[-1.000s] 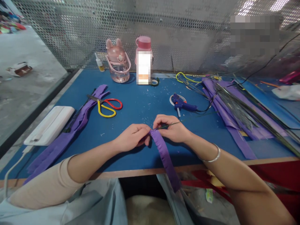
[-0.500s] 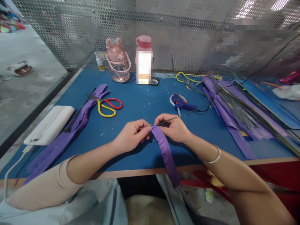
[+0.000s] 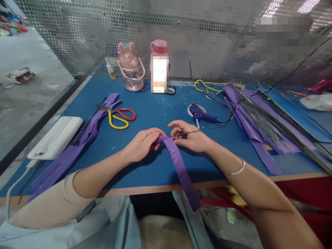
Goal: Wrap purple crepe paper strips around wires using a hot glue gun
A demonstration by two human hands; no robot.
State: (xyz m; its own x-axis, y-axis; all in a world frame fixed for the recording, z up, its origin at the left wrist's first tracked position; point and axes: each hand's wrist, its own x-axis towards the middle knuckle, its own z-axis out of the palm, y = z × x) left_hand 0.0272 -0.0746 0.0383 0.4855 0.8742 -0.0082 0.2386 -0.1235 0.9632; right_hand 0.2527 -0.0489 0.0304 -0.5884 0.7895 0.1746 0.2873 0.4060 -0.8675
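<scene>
A: What do we have in our left hand (image 3: 141, 146)?

B: Its thumb and fingers are pinched together on the gathered upper end of a long purple strip with one ruffled edge (image 3: 178, 162). The strip hangs down toward us, past the front edge of the blue-topped desk (image 3: 150, 110).

A: And our right hand (image 3: 194, 139)?

B: It is just beside the left, fingers curled loosely about a thin dark green stem (image 3: 190, 132). We cannot tell whether they press on it. The stem runs from near the strip's upper end across that hand.

A: What lies beyond our hands?

B: Ahead to our left, metal scissors with one red and one yellow handle (image 3: 111, 112); ahead to our right, a blue plastic glue gun (image 3: 209, 118).
</scene>
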